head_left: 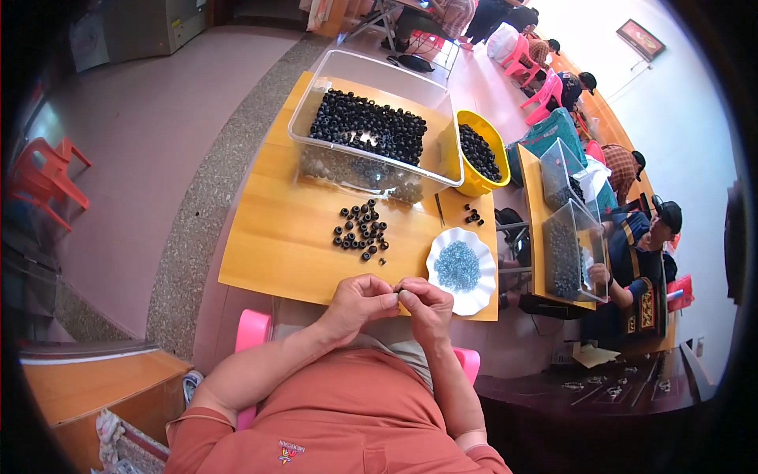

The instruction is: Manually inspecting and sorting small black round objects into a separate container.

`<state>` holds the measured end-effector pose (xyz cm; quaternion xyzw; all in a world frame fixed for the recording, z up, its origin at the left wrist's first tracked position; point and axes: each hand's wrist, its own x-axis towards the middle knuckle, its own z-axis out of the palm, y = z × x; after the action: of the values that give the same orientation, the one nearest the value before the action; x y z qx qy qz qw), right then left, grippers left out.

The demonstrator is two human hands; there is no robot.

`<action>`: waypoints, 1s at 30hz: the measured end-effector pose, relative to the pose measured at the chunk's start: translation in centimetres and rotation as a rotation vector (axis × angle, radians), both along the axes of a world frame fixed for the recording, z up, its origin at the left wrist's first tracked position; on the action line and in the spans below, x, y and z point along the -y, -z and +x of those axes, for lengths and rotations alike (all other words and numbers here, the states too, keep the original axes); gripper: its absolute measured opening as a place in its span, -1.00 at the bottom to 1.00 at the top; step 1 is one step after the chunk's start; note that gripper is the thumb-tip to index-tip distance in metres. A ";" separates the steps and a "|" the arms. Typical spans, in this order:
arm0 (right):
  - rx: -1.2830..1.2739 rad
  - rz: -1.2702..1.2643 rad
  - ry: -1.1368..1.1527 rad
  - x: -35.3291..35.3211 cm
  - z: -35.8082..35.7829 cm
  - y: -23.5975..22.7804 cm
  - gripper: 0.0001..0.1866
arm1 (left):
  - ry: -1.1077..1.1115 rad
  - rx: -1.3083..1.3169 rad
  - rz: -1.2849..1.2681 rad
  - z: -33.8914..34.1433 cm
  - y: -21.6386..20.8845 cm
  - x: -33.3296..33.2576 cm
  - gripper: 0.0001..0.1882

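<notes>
Hands, two, bare: the left hand (359,306) and right hand (426,305) met at the near edge of a light-wood table (272,237). Grip: narrow; thumbs and forefingers of both were pinched together around one small dark piece (398,290), mostly hidden by the fingertips, its exact form not discernible.

Black bead-like parts (362,229), holed, small: one loose group, lying on the tabletop just beyond the left hand. Dark parts (473,215), a few: a separate cluster, near the yellow tub.

Clear plastic bin (355,175), rectangular: at the far side of the table, holding many black parts of like kind. Yellow tub (476,189): just right of the bin, also filled with black parts.

White plate (470,304), scalloped rim: beside the right hand, bearing a heap of translucent pale-blue pieces (457,265).

Thin dark tool (439,207): one, between bin and plate.
</notes>
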<state>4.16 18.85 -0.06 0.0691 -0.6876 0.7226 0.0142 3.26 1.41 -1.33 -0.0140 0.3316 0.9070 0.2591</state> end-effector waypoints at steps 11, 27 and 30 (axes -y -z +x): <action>-0.188 0.261 -0.044 -1.1 0.6 -0.5 -0.82 | 0.012 -0.008 -0.048 0.3 -0.2 -0.2 -0.90; -0.463 0.617 -0.023 -1.1 0.8 -2.2 -0.66 | -0.030 -0.159 -0.162 0.2 0.1 -0.4 -0.88; -0.302 0.453 -0.070 -1.9 0.8 -1.2 -0.75 | -0.025 -0.169 -0.166 0.2 0.1 -0.4 -0.86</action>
<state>4.93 20.71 1.16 0.2010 -0.8191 0.5319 0.0757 3.47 1.79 -1.47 0.0373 0.4260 0.8776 0.2169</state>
